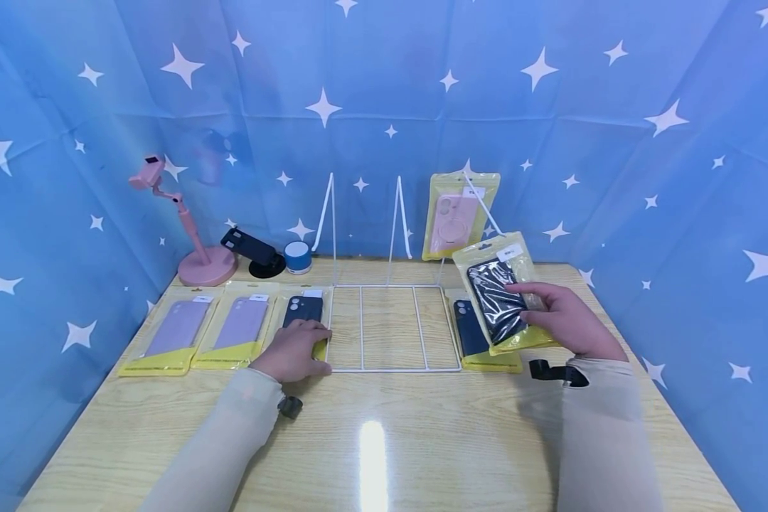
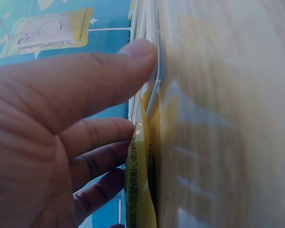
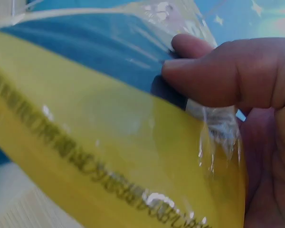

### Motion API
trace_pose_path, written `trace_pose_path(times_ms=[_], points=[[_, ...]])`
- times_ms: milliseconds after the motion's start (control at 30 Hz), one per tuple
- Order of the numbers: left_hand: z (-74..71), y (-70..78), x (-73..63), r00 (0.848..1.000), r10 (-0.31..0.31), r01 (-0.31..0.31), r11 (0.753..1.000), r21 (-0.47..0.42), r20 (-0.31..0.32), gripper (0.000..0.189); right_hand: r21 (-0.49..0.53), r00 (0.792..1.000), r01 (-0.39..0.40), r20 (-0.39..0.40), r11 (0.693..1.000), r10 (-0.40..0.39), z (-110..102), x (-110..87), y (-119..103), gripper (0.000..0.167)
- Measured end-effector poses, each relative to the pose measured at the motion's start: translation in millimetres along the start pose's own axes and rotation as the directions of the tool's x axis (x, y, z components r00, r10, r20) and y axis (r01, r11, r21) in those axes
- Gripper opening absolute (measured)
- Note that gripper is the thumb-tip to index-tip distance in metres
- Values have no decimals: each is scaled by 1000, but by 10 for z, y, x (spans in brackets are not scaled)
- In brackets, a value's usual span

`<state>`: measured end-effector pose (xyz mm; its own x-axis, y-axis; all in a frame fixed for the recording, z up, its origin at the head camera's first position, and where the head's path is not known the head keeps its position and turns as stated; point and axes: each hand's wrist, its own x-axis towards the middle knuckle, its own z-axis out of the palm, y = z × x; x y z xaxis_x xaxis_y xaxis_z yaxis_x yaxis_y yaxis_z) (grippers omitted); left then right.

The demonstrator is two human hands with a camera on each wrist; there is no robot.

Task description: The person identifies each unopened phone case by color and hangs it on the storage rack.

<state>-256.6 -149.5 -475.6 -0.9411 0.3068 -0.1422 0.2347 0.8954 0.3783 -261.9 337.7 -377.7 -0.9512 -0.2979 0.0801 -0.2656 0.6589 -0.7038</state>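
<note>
My right hand (image 1: 566,320) pinches the side of a clear-and-yellow pouch with a dark phone case (image 1: 498,302) in it; the thumb lies on its front in the right wrist view. The top of this pouch overlaps the tip of the right hook (image 1: 484,205) of a white wire rack (image 1: 388,370). On that hook hangs a pouched pink phone case (image 1: 454,220). My left hand (image 1: 296,350) lies over another pouched dark phone case (image 1: 304,308) at the rack's left side. In the left wrist view its fingertips touch the pouch's yellow edge (image 2: 138,185), the thumb extended.
Two pouched lilac phone cases (image 1: 178,328) (image 1: 240,324) lie at the left. One more pouched dark case (image 1: 470,327) lies under the held one. Behind stand a pink phone stand (image 1: 208,267), a black phone holder (image 1: 251,247) and a small blue speaker (image 1: 298,257). A starry curtain backs the table.
</note>
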Motion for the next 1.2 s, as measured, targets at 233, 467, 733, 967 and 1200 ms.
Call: trace_pose_path(times_ms=[233,467,733,967,1200], points=[[2,-1,-12,1000,-11,12,1000,-9,5,71,62,996,50,74,997,-55,193,100,-144,48],[-3,9,-14,1000,15,-15,1000,-8,-10,71,120,986,89,129,989,-104,336,113,-329,44],[-7,9,-11,1000,8,-8,1000,-12,-10,71,141,973,165,137,976,-184,386,23,-549,44],[0,9,-17,1000,-2,2,1000,-13,-3,71,201,953,246,130,948,-275,421,-83,-760,41],[-5,8,-16,1000,3,-3,1000,-5,-4,72,221,928,328,104,918,-357,480,-174,-922,40]])
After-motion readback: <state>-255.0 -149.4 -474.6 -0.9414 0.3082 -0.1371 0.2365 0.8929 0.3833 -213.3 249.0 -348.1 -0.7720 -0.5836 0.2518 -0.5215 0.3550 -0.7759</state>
